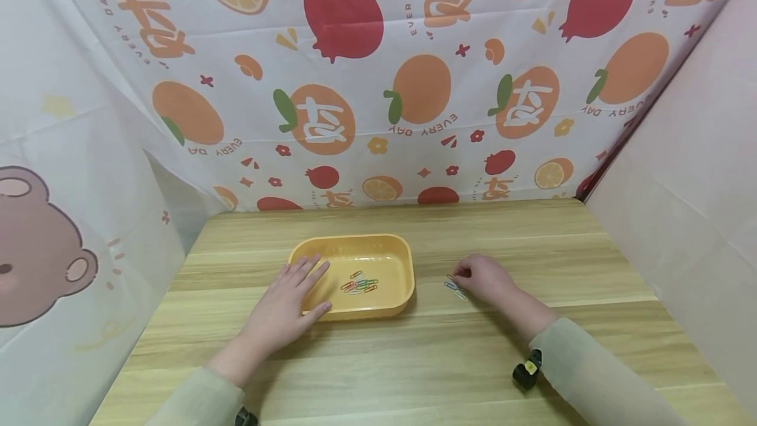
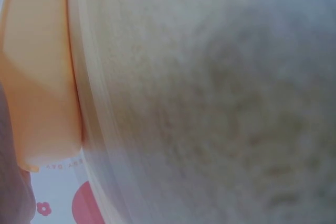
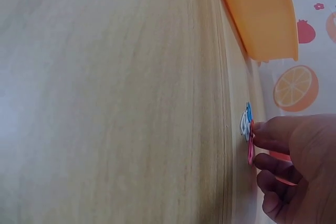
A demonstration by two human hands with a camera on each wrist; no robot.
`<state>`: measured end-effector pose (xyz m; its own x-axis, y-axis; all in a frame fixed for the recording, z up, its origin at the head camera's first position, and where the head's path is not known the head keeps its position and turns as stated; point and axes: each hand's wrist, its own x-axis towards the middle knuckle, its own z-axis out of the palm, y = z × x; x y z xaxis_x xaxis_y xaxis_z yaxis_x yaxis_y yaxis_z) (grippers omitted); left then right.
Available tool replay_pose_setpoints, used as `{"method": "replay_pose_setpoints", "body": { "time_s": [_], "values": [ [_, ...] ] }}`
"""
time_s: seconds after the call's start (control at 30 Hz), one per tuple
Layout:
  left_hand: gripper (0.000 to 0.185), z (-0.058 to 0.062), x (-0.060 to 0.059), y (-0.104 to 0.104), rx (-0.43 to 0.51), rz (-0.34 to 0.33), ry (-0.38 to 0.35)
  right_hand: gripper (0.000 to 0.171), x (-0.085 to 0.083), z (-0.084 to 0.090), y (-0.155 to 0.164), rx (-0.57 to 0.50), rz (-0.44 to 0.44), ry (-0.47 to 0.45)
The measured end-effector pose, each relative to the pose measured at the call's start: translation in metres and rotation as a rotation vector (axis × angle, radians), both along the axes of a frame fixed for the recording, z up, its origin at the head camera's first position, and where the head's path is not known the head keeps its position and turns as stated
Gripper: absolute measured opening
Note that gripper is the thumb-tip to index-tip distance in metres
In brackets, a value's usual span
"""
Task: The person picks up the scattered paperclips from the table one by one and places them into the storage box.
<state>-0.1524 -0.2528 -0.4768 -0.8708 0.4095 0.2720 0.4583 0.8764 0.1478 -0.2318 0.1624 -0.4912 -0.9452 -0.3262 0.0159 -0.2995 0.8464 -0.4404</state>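
The left hand (image 1: 284,311) lay flat with fingers straight and spread, resting on the near-left rim of the yellow tray (image 1: 395,250), which sat mid-frame on the wooden table (image 1: 449,360). A little bunch of coloured paper clips (image 1: 359,284) was inside the tray. Over to the right of the tray, the right hand (image 1: 481,278) had its fingers curled down, pinching at a few loose paper clips (image 3: 248,129) on the table, a red one between the fingertips (image 3: 261,128). The fruit-print cloth (image 1: 378,77) filled the top of the frame.
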Motion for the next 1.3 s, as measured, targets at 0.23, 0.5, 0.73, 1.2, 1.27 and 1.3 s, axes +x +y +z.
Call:
{"method": "replay_pose_setpoints", "body": {
  "time_s": [0.23, 0.5, 0.73, 1.2, 1.27, 1.3],
  "values": [
    [0.076, 0.0001, 0.0003, 0.0003, 0.003, 0.004, -0.011, 0.011, 0.0002, 0.0019, -0.0014, 0.005, -0.014, -0.007],
    [0.076, 0.0002, -0.0004, 0.0005, 0.006, -0.001, -0.008, 0.01, 0.0003, 0.0011, -0.0039, 0.015, -0.027, -0.002],
    [0.076, 0.0011, -0.0007, -0.0004, 0.0, -0.003, -0.011, 0.01, 0.0033, 0.0024, -0.0068, 0.074, 0.005, 0.069],
    [0.076, 0.0001, -0.0015, -0.0003, 0.012, -0.004, -0.01, 0.009, -0.0006, 0.0035, -0.0059, 0.059, 0.033, 0.028],
    [0.076, 0.0001, -0.0015, -0.0005, 0.013, -0.004, -0.01, 0.011, -0.0024, 0.005, -0.005, 0.046, 0.032, -0.012],
    [0.076, 0.0002, -0.0015, -0.0005, 0.014, -0.004, -0.009, 0.011, -0.0032, 0.0064, -0.005, 0.039, 0.032, -0.033]
  ]
}}
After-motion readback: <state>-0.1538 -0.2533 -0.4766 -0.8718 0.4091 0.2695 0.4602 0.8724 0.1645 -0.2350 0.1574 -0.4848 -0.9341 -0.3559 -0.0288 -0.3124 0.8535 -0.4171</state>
